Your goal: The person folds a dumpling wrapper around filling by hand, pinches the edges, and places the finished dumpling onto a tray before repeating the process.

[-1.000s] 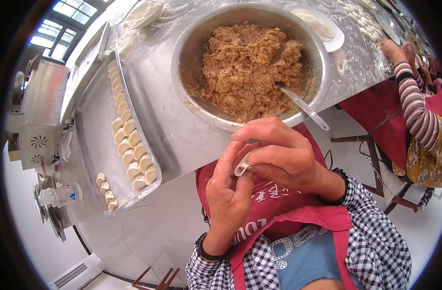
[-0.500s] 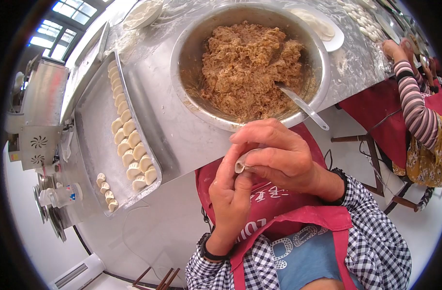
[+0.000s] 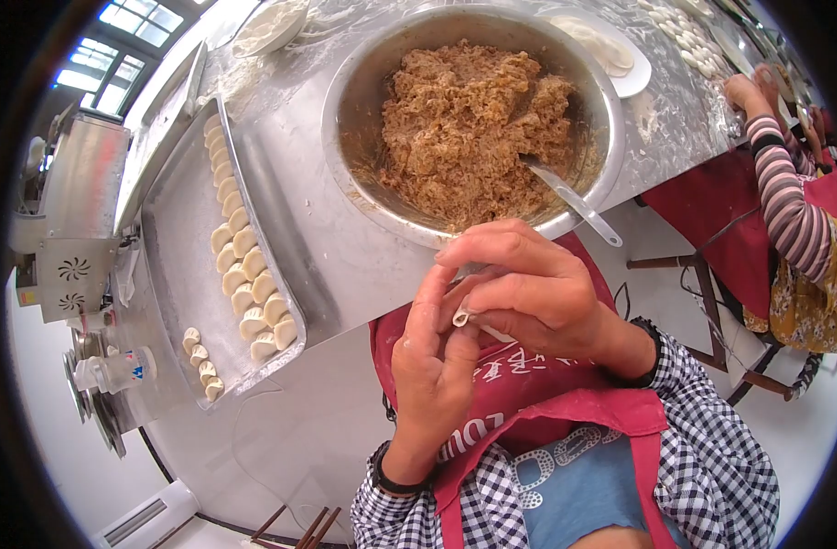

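My left hand (image 3: 434, 366) and my right hand (image 3: 537, 297) meet below the near rim of a large metal bowl (image 3: 610, 137). Between their fingertips they pinch a small dumpling (image 3: 460, 317); only a pale folded edge of it shows, the rest being covered by fingers. Brown filling (image 3: 473, 119) is heaped in the bowl, and a metal spoon (image 3: 578, 203) leans in it with its handle over the rim. To the left, a metal tray (image 3: 176, 247) holds a long line of folded dumplings (image 3: 244, 241) and several smaller ones (image 3: 199, 355) in its near corner.
A white plate of wrappers (image 3: 642, 78) lies behind the bowl on the right. Small dough pieces (image 3: 688, 41) are at the far right, near a co-worker's striped sleeve (image 3: 784, 197). A flour bowl (image 3: 276, 32) stands at the back, a metal machine (image 3: 75, 229) at the left.
The fingers of both hands have shifted slightly around the dumpling, and less of it shows now. The co-worker's hands have moved a little.
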The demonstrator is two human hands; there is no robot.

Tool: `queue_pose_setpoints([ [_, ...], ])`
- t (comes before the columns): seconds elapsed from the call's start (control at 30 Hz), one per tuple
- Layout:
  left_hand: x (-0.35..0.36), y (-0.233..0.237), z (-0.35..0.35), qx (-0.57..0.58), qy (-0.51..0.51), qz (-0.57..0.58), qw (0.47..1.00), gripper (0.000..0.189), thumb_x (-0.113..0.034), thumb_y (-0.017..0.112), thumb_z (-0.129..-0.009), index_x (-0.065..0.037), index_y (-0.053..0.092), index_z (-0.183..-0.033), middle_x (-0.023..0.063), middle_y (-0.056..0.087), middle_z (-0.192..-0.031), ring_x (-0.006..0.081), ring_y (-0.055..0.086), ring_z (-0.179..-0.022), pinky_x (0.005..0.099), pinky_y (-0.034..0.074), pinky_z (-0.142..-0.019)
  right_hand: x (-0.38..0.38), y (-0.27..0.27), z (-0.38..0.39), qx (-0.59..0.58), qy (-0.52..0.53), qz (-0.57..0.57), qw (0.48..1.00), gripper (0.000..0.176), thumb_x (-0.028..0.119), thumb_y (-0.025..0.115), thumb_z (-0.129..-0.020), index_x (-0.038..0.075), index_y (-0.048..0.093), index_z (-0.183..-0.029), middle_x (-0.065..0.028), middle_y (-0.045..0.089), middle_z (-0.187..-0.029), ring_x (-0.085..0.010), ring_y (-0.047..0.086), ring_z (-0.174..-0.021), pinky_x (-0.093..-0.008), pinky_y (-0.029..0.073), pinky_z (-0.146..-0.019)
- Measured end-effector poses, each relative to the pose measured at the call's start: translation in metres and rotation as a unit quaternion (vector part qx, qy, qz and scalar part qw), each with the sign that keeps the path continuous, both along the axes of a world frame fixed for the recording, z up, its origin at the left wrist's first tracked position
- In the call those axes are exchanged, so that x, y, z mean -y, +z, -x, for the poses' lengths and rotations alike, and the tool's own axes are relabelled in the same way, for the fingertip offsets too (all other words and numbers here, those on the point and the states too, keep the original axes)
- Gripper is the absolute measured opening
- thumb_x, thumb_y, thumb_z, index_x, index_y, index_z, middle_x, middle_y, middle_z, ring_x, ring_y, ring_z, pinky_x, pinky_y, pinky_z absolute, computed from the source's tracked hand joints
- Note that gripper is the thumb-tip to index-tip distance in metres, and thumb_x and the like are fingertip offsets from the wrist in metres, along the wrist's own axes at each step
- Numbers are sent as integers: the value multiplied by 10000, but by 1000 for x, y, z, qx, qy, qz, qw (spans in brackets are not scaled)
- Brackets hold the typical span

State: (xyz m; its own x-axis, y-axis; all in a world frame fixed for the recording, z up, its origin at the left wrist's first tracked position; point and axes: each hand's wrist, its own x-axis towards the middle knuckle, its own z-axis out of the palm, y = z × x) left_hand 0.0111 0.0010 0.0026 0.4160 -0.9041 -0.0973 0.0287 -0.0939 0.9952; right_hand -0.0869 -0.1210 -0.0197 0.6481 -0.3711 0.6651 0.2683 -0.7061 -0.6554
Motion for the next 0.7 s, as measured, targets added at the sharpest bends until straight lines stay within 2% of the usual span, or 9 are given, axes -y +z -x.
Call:
queue_pose_setpoints([
  [0.03,0,-2,0,0,0,0,1000,481,59,438,-855,55,312,-1319,173,561,-1144,234,555,-1062,293,459,-867,-1,-3,0,14,-3,-17,1000,173,39,690,-673,11,592,-813,-181,581,-1059,-299,575,-946,-365,477,-774],
  [0.1,0,-8,0,-150,13,18,988,436,-20,439,-887,61,334,-1303,187,510,-1184,230,555,-1047,331,472,-878,-4,-4,0,29,-7,-33,999,159,39,689,-685,7,586,-802,-185,584,-1054,-296,581,-936,-362,479,-774],
  [0.13,0,-7,0,-150,13,18,988,436,-20,439,-887,61,334,-1303,187,510,-1184,230,555,-1047,331,472,-878,-5,-3,-1,38,-22,-60,997,136,24,680,-680,6,592,-782,-168,590,-1046,-282,585,-932,-350,480,-766],
  [0.2,1,-1,-2,-382,-5,22,924,423,-107,449,-905,64,358,-1280,201,511,-1173,286,556,-1053,385,484,-885,-6,-3,0,46,-37,-87,994,114,9,671,-674,5,599,-762,-151,596,-1038,-268,590,-929,-338,481,-759],
  [0.4,0,-3,-4,-399,-6,35,916,438,-169,451,-917,63,355,-1276,215,495,-1190,318,543,-1071,419,483,-886,-10,1,0,46,-38,-131,990,130,5,680,-684,2,608,-792,-155,596,-1044,-258,598,-911,-318,491,-742],
  [0.5,0,-2,-2,-396,6,29,918,439,-177,449,-921,76,352,-1267,223,489,-1192,317,542,-1072,427,481,-887,-6,-2,-1,45,-31,-105,993,133,14,681,-676,5,612,-789,-155,595,-1046,-255,597,-914,-319,491,-742],
  [0.57,0,-3,-4,-405,1,29,914,440,-184,447,-922,81,354,-1261,226,491,-1187,316,544,-1068,429,480,-887,-2,-6,0,47,21,-65,997,165,38,697,-701,-1,596,-826,-215,575,-1064,-272,594,-909,-337,499,-718],
  [0.63,-2,-7,-6,-414,-4,29,910,440,-190,446,-924,85,355,-1255,228,492,-1182,315,547,-1064,431,479,-887,-2,-2,0,41,26,-56,997,164,41,699,-700,2,597,-823,-215,574,-1065,-272,591,-917,-341,498,-721],
  [0.7,-4,-12,-8,-451,-31,34,891,396,-169,420,-942,82,391,-1248,202,486,-1211,277,538,-1076,404,444,-931,-1,0,0,34,32,-48,998,162,45,701,-699,5,599,-819,-215,574,-1066,-272,588,-925,-345,497,-724],
])
